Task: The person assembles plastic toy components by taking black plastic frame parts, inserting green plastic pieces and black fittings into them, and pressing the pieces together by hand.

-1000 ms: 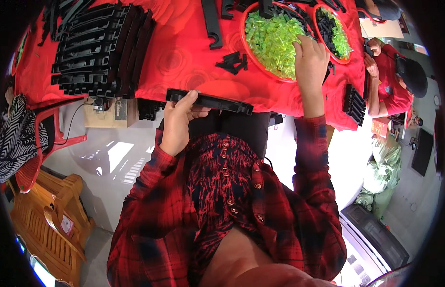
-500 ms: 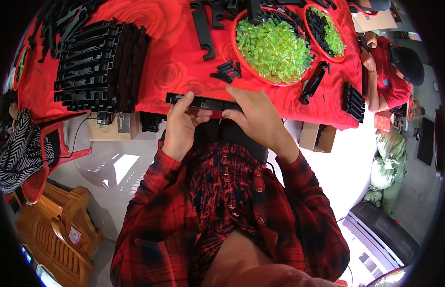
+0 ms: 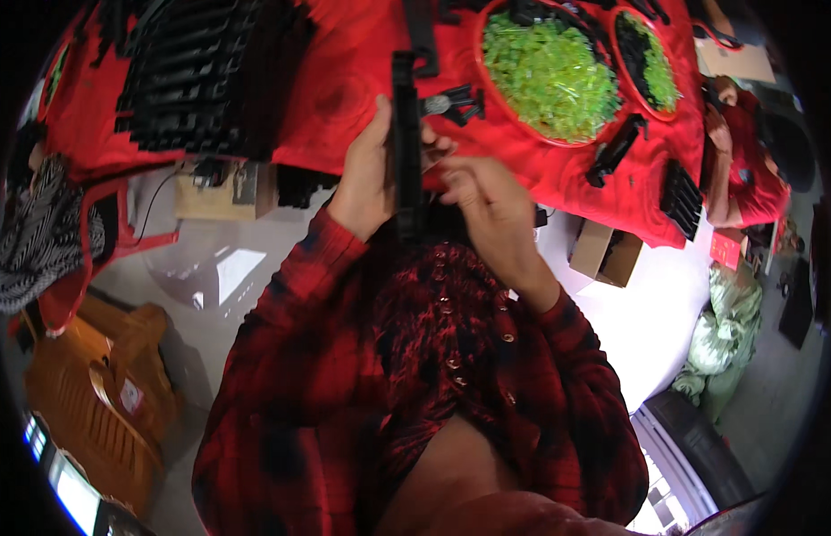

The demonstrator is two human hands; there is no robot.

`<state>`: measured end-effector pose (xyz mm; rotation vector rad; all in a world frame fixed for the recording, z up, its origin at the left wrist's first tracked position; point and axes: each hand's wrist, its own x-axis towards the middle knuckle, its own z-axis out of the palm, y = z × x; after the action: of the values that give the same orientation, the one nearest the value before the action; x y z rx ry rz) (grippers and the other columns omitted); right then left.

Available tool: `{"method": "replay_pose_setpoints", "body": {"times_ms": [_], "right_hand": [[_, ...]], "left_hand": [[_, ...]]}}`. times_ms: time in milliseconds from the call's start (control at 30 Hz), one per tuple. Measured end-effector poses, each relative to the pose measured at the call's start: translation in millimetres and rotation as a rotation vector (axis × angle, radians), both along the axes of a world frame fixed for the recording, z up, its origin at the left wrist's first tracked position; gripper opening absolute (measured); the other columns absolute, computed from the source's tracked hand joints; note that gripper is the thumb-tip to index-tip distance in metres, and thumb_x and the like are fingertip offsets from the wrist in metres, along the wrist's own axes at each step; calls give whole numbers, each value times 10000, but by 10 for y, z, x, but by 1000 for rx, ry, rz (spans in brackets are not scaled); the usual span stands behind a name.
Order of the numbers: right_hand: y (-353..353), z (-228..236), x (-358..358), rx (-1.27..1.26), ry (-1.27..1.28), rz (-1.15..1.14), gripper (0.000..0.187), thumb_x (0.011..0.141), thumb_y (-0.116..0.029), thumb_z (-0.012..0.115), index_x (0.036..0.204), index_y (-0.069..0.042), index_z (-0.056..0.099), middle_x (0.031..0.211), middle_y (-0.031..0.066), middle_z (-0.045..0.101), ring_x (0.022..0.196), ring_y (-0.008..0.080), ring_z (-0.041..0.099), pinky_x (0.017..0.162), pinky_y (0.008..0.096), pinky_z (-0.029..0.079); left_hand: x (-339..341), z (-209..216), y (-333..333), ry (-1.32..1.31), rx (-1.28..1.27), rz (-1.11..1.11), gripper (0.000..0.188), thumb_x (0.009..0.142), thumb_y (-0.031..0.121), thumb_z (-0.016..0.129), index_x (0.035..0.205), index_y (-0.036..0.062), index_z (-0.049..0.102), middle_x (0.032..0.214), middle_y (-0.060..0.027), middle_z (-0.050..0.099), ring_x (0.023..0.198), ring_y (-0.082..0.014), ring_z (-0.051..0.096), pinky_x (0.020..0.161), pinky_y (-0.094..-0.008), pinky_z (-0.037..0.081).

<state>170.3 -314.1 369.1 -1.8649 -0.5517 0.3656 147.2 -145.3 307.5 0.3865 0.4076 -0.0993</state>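
Observation:
My left hand [image 3: 366, 179] is closed round a long, narrow black plastic part [image 3: 405, 147], which points away from me over the near table edge. Its fingertips show past the far side of the part. Close to the right of the part is my right hand [image 3: 500, 210], fingers curled and pinched together; what they hold, if anything, is too blurred to make out. Just beyond the hands, a few small black pieces [image 3: 465, 103] lie on the red tablecloth [image 3: 335, 94].
A tall stack of black plastic parts [image 3: 210, 80] stands left. To the right are a red-rimmed bowl of green translucent pieces [image 3: 549, 80], a smaller bowl [image 3: 648, 67] and loose black parts [image 3: 616, 152]. A cardboard box [image 3: 603, 252] sits below the table. Another person [image 3: 746, 161] sits far right.
The black part has turned from lying crosswise to pointing away from me. My right hand has let go of it and curled its fingers. The view has shifted slightly.

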Motion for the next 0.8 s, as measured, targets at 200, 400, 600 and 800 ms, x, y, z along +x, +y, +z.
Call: {"method": "replay_pose_setpoints", "body": {"times_ms": [200,400,600,800], "right_hand": [[79,13,147,-158,-533,97,397,805,-61,731,1188,-46,629,1214,135,579,1084,307,537,917,408,404],[201,83,131,-394,-604,146,506,741,-77,706,1234,-34,598,1400,180,449,1209,373,439,998,476,329],[172,-32,128,-431,-567,176,494,717,-67,669,1204,-22,598,1451,207,402,1232,399,411,1032,497,303],[155,-33,126,-419,-492,131,476,702,-85,685,1170,-32,614,1471,201,385,1285,398,364,1064,495,267]], "left_hand": [[-2,78,-66,23,-153,10,450,1044,484,437,1069,81,637,966,-82,672,969,-229,646,943,-427,518],[-20,132,-113,73,-59,10,385,1042,453,476,1180,119,611,1024,-15,649,947,-158,608,874,-351,499],[-19,122,-148,73,5,-41,408,1054,429,462,1223,91,614,1060,-28,650,971,-142,613,874,-348,517],[-69,235,-155,86,44,-134,416,1068,404,431,1241,60,590,1021,-44,645,901,-157,635,818,-322,549]]}}
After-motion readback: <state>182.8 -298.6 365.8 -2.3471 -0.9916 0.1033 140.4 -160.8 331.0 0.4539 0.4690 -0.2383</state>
